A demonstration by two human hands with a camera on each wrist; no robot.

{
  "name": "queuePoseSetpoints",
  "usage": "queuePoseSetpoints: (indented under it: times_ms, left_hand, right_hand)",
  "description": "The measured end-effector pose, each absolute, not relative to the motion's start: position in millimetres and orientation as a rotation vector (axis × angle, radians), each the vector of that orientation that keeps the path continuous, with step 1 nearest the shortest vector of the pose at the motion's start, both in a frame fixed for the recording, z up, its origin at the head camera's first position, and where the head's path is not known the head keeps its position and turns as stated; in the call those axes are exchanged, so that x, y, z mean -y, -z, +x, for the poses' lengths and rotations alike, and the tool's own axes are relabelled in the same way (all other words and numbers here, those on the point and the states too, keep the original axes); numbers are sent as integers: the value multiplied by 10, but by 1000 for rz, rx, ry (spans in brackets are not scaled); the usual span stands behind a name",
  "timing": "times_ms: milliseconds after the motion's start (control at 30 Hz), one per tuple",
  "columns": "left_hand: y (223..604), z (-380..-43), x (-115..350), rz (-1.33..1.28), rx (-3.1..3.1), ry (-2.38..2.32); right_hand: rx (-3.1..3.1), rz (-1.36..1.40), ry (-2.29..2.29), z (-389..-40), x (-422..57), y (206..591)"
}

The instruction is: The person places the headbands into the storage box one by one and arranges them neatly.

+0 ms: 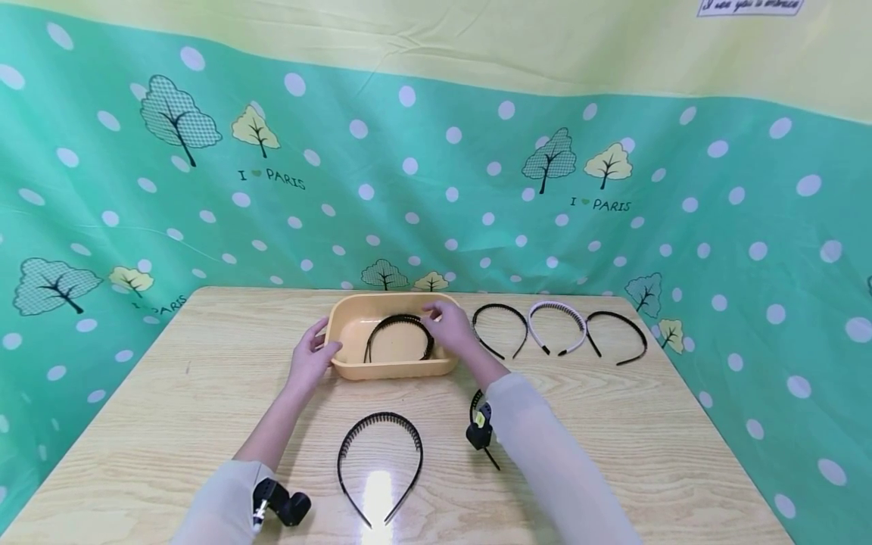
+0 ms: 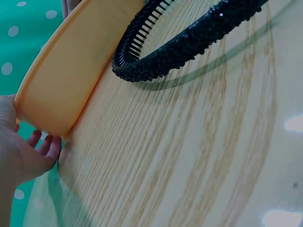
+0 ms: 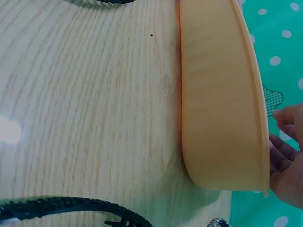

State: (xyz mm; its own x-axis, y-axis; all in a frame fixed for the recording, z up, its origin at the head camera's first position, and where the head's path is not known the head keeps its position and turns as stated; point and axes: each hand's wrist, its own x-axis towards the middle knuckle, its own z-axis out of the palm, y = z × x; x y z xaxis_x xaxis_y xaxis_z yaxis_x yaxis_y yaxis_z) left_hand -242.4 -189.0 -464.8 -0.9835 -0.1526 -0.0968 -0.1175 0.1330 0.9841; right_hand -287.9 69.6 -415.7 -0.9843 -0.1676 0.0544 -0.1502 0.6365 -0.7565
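A pale orange plastic basin point(image 1: 395, 371) stands toward the back of the table, with black headbands point(image 1: 395, 319) lying overlapped inside. My left hand point(image 1: 309, 362) grips its left end, thumb over the rim and fingers round the outside. Above the basin's right side, my right hand point(image 1: 450, 327) has its fingers apart, the tips close over the headbands; in the right wrist view no headband shows between those fingers point(image 3: 280, 150). In front of the basin lies a black toothed headband point(image 1: 380, 416), its beaded outer face showing in the left wrist view. Another black headband point(image 1: 492, 458) is partly hidden under my right wrist.
Right of the basin, a black headband point(image 1: 500, 306), a white headband point(image 1: 557, 305) and a further black headband point(image 1: 616, 315) lie in a row. A green dotted cloth point(image 1: 409, 189) hangs behind the wooden table point(image 1: 204, 378). Each wrist carries a small black camera point(image 1: 281, 502).
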Motion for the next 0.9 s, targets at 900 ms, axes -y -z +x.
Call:
queuePoseSetpoints:
  times_ms: [900]
  left_hand:
    - [4633,-2419,1887,274,2351,2039]
  right_hand:
    - [-2778,-330,1357,-2821,-889,3953]
